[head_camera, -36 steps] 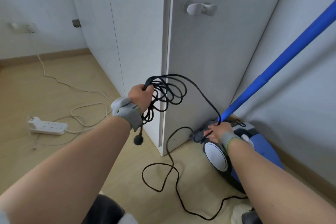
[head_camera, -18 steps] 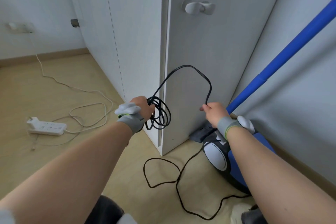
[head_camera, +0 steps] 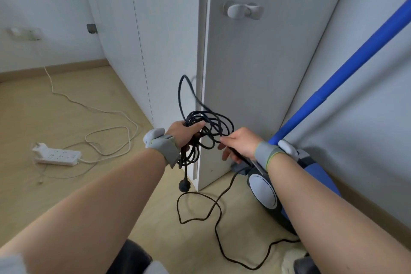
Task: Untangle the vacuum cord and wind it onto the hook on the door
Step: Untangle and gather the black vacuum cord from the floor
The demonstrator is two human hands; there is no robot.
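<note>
Door fills centre of frame, white, its edge toward us. Vacuum sits lower right, blue tube slanting to upper right corner. We hold cord mid-frame before door edge: coiled bundle, one loop standing above it, slack curling over floor at lower centre. Our left hand has fingers curled round bundle. Our right hand, just right of it, has thumb and fingers closed on one strand. Hook sits upper centre on door, well above cord. Plug dangles under left wrist. Strip lies on floor, left.
</note>
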